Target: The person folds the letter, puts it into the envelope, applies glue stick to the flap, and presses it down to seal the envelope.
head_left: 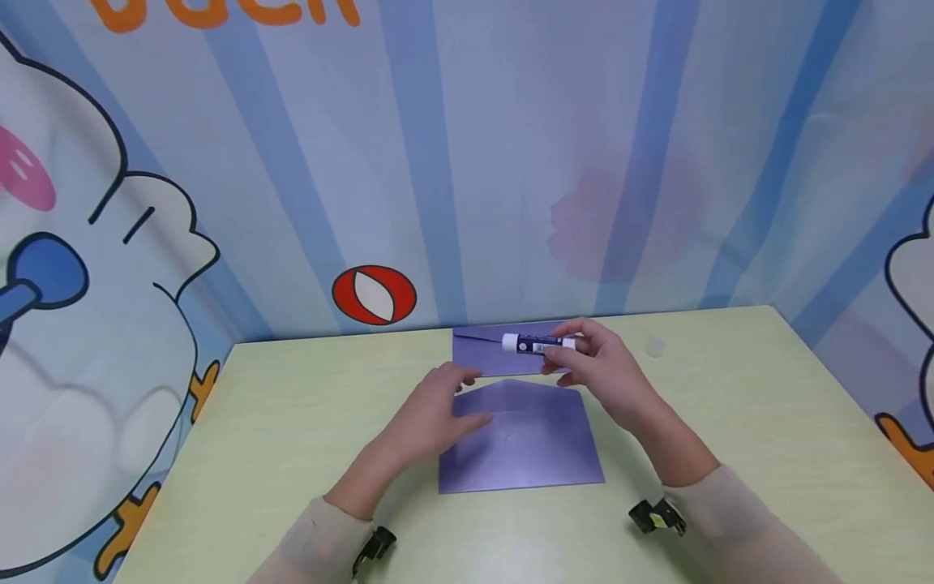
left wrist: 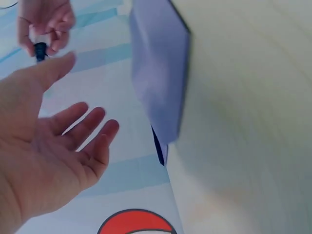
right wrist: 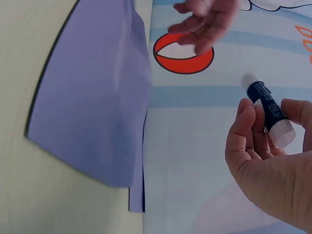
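Observation:
My right hand (head_left: 601, 365) pinches a glue stick (head_left: 536, 344), dark blue with white ends, between thumb and fingers above the table. In the right wrist view the glue stick (right wrist: 267, 106) lies tilted along the fingers. My left hand (head_left: 430, 414), its fingers relaxed and spread, hovers over the left side of a purple envelope (head_left: 525, 446). That envelope lies with its pointed flap raised toward the back. Behind it a second purple envelope (head_left: 477, 350) lies at the table's rear edge, partly hidden by the right hand and the glue stick.
A small translucent round piece (head_left: 654, 347) lies on the pale table (head_left: 328, 422), right of the right hand. Close behind the table hangs a striped blue backdrop (head_left: 496, 162) with cartoon figures. Small black cameras (head_left: 375, 545) are strapped at both wrists.

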Motion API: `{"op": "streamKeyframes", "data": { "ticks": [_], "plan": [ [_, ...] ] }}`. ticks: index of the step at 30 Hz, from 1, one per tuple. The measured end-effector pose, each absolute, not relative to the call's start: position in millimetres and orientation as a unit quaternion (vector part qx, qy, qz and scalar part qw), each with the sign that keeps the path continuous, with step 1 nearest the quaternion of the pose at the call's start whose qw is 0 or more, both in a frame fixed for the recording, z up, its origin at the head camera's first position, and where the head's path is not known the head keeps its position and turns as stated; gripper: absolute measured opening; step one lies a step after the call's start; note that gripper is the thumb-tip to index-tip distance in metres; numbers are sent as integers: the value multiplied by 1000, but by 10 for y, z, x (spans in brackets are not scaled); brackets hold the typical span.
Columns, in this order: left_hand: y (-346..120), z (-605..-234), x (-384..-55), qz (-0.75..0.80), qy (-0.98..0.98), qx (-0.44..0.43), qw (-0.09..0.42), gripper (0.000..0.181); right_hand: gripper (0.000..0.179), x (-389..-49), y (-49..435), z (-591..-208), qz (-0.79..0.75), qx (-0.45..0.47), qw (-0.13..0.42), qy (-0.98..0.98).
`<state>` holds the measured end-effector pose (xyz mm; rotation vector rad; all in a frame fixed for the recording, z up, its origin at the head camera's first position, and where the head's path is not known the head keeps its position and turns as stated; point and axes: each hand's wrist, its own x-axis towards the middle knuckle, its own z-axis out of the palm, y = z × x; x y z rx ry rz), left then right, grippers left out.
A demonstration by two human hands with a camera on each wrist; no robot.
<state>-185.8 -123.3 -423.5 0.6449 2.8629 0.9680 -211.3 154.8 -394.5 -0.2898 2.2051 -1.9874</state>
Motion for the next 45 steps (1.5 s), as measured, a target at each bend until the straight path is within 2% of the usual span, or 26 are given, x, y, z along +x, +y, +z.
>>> {"op": "streamKeyframes", "data": {
  "ticks": [7,18,29,37,45],
  "plan": [
    [-1042,-4108,-1919,513,852,109,16,51,24,-2144,1359,-4044,-738,-70,113,662],
    [-745,-4081,-2050,720,693,8,36,44,31,-2134,1087,-4154,-774,-46,142,616],
    [-706,-4120,-2076,780,625,-22,18,33,29,-2113,1005,-4196,-789,-47,162,591],
    [-739,-4078,-2083,799,601,-26,-6,34,28,-2120,1018,-4198,-794,-33,170,583],
    [-775,-4067,-2093,808,588,-29,-9,35,33,-2112,1005,-4207,-806,-43,190,559]
  ]
}}
